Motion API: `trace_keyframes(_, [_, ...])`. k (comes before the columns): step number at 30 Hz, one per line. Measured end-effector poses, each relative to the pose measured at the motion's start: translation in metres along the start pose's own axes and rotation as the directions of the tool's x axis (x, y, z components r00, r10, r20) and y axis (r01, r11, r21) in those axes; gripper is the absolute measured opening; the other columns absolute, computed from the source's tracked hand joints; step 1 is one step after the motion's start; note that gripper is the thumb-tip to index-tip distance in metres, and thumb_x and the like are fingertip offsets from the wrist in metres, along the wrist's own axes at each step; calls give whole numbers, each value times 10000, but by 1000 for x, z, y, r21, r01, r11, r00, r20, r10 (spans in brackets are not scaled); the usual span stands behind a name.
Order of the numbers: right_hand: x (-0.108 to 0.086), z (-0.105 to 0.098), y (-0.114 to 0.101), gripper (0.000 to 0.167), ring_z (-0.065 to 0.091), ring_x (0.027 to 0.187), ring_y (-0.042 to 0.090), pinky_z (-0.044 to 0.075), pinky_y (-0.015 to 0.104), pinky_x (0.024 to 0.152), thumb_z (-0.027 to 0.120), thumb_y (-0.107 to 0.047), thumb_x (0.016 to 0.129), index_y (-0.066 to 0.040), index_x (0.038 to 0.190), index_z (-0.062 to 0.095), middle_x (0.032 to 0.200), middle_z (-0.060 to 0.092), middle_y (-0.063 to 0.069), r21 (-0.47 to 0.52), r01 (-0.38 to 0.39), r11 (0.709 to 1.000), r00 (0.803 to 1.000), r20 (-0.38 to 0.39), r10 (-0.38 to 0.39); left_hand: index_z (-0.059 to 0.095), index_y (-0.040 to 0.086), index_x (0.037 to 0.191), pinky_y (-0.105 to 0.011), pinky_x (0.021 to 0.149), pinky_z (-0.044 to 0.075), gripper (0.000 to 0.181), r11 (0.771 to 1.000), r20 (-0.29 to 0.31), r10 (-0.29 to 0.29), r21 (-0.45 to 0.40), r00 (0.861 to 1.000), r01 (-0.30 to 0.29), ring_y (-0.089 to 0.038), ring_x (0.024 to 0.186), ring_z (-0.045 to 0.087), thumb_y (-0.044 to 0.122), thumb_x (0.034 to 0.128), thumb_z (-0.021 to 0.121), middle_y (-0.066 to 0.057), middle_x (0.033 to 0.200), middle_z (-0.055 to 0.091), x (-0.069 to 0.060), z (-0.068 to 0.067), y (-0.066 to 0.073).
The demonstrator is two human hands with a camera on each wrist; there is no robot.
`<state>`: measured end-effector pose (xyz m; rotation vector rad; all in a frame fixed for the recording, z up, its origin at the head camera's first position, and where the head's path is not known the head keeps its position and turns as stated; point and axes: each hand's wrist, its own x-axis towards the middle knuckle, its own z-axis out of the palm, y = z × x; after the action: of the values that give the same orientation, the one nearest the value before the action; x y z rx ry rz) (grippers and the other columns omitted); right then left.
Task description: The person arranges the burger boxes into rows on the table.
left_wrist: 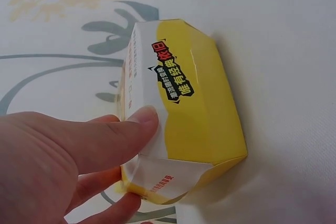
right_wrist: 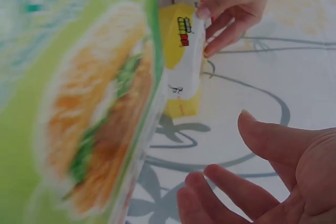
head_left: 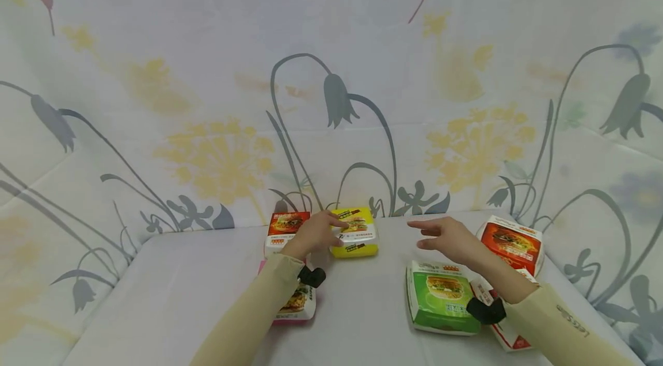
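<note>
My left hand (head_left: 315,233) is at the left side of a yellow and white burger box (head_left: 359,231), which rests on the table near the back. In the left wrist view its thumb presses the front face of the box (left_wrist: 194,108), while the other fingers grip around the top and side. Over the table to the right, my right hand (head_left: 449,237) hovers with fingers extended and nothing in them. Nearest to it is a green burger box (head_left: 445,300), which fills the left of the right wrist view.
Left of the yellow box stands a red and white burger box (head_left: 284,227), with a pink and white one (head_left: 300,305) in front, partly behind my sleeve. On the right are a red burger box (head_left: 510,245) and another red-white box (head_left: 510,334). A flowered cloth (head_left: 331,141) hangs behind.
</note>
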<state>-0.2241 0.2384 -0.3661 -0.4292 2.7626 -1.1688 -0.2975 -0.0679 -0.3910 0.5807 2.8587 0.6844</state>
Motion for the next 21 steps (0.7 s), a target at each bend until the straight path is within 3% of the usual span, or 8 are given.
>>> trace_keyframes(8, [-27, -11, 21, 489, 478, 1290, 467, 439, 618, 971, 721, -218, 913, -103, 1376, 614, 1323, 607, 217, -60, 18, 998, 1000, 10, -18, 720, 216, 1251, -453, 1038, 429, 428, 1000, -5, -15, -6, 1000, 15, -296, 1322, 471, 194, 835, 819, -48, 1413, 553, 3, 2, 0])
trace_keyframes(15, [-40, -20, 37, 506, 438, 1322, 468, 455, 590, 968, 754, -246, 883, -108, 1355, 634, 1393, 572, 158, -42, 31, 999, 996, 80, -27, 720, 225, 1251, -454, 1044, 419, 433, 1000, -6, -25, 3, 1000, 25, -294, 1314, 468, 198, 831, 822, -52, 1403, 547, 2, 2, 0])
trace_keyframes(21, [-44, -26, 47, 512, 433, 1310, 498, 432, 601, 981, 786, -234, 844, -92, 1319, 661, 1392, 562, 194, -9, 35, 999, 986, 161, -33, 724, 228, 1246, -455, 1046, 413, 433, 999, -7, -47, -18, 999, 47, -288, 1310, 466, 184, 827, 823, -46, 1395, 547, 2, 2, 1])
